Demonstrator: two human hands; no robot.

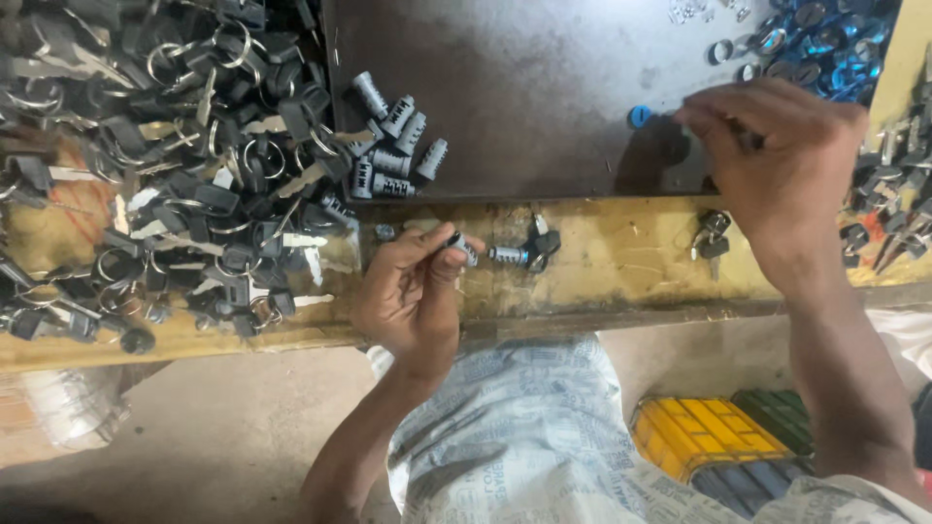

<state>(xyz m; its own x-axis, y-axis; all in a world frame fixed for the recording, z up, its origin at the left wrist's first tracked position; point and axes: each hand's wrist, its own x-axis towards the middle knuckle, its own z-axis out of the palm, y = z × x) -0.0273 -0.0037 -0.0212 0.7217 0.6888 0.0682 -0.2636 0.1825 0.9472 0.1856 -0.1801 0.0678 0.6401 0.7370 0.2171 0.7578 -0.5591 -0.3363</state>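
Head view of the person's own body: two bare hands, the left hand (413, 296) and the right hand (777, 160), each continuing into a bare forearm with no sleeve, glove, ring, watch or bracelet visible down to the lower picture edge. The lap is covered by a pale grey-white garment (524, 437) of crumpled cloth, printed all over with small dark blue-grey lettering. The nails are short and unpainted.

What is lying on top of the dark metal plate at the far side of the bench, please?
On the dark metal plate lie a cluster of grey lock cylinders, a small blue cap and blue rings. The right hand covers part of it.
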